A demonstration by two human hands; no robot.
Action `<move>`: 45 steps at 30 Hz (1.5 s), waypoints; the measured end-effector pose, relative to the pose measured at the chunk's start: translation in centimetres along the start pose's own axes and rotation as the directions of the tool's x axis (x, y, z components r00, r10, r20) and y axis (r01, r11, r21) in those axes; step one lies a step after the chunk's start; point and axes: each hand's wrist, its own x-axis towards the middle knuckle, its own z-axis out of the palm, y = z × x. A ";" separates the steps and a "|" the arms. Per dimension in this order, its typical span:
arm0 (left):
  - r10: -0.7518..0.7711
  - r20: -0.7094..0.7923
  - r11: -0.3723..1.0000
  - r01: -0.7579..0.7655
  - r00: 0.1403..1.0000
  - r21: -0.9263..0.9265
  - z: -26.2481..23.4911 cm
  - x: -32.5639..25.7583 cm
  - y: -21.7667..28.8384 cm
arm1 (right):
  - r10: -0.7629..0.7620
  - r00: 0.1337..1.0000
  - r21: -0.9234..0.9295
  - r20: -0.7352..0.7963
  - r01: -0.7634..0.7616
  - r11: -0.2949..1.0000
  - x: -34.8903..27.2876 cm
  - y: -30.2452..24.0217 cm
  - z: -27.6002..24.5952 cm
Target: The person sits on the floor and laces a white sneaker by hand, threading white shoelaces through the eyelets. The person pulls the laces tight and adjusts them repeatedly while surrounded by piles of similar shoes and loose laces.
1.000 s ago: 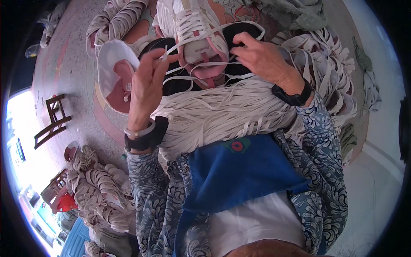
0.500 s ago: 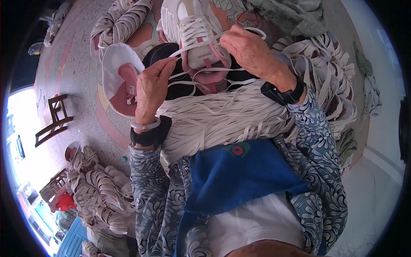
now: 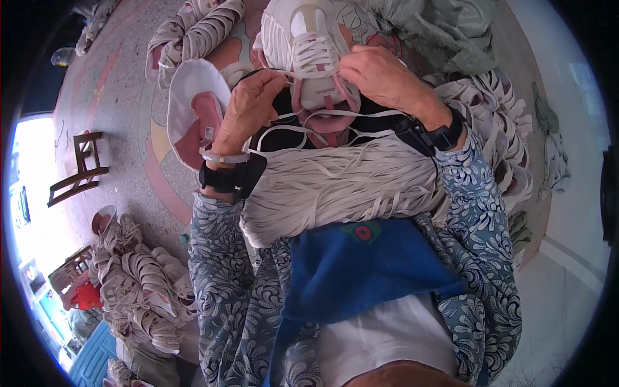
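A white and pink sneaker upper is in front of me, its tongue end toward me. Crisscrossed lace runs up its middle. My left hand is closed in a pinch on a white shoelace at the upper's left edge. On the other side, my right hand pinches the lace close to the top eyelets. More white lace crosses loosely over the pink collar, below the hands. A thick bundle of loose white laces lies across my lap under my wrists.
A white shoe piece with pink lining sits left of my left hand. Stacked uppers lie at the far left, with more at the right and a heap at lower left. A grey-green sack is at the back.
My hands have drawn closer together over the upper, and the lace stretched between them is shorter. The whole view has shifted slightly.
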 end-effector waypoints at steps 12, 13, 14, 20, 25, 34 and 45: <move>-0.041 0.003 0.957 0.040 0.999 -0.289 0.9 0.3 -1.7 | -0.046 0.938 -0.099 -0.343 0.013 0.995 -1.6 -1.7 2.5; -0.021 -0.019 0.961 0.015 1.000 -0.275 1.0 0.3 -1.9 | 0.062 0.939 -0.038 -0.337 -0.079 0.996 -1.8 -2.2 2.5; -0.019 -0.034 0.964 0.009 0.999 -0.267 1.0 0.3 -1.8 | 0.168 0.931 0.023 -0.325 -0.170 0.985 -2.4 -3.3 2.6; 0.019 -0.084 0.984 -0.034 0.996 -0.172 1.4 -0.6 -0.6 | 0.266 0.936 -0.019 -0.231 -0.277 0.961 -3.0 -2.9 4.7; 0.075 -0.044 0.994 -0.078 0.996 -0.082 1.6 0.5 -0.2 | 0.143 0.959 0.142 -0.245 -0.110 0.984 -3.8 -1.0 3.2; 0.176 -0.066 0.982 -0.180 0.982 -0.052 2.3 0.8 0.7 | 0.250 0.946 0.211 -0.205 -0.206 0.956 -4.4 -0.2 5.6; 0.290 -0.076 0.957 -0.287 0.954 0.051 1.0 0.9 -3.0 | 0.486 0.778 0.441 -0.399 -0.302 0.845 -3.8 2.4 -2.7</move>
